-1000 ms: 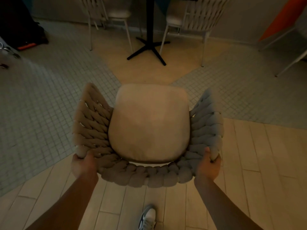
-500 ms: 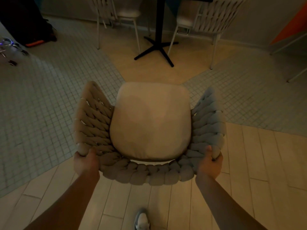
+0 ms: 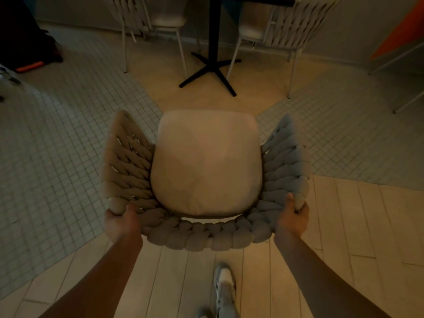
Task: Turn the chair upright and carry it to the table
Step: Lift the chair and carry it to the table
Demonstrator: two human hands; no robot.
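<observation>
Both hands clamped on chair (image 3: 206,166) back corners, left hand (image 3: 121,222) & right hand (image 3: 292,220) well apart, chair upright over floor short of table (image 3: 212,31); risk: hidden legs may clip table's cross base (image 3: 207,73) or flanking white chairs (image 3: 284,26) w/ feet unseen.

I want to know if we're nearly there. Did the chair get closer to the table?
Yes. The chair has come a little nearer the table's black base, with less floor showing between them.
</observation>
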